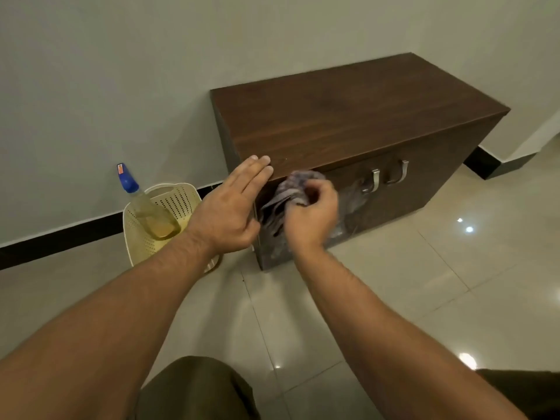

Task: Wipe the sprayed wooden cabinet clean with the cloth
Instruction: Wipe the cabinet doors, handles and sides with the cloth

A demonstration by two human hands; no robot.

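A low dark wooden cabinet (348,116) stands against the wall, with two metal door handles (386,177) on its front. My left hand (233,207) lies flat with straight fingers on the cabinet's near left corner. My right hand (312,213) grips a bunched grey patterned cloth (291,189) and holds it against the upper left part of the front door. Wet streaks show on the door to the right of the cloth.
A cream perforated basket (178,198) sits on the floor left of the cabinet, holding a spray bottle (145,207) with a blue nozzle and yellowish liquid. Glossy floor tiles (454,283) spread to the right. My knees show at the bottom edge.
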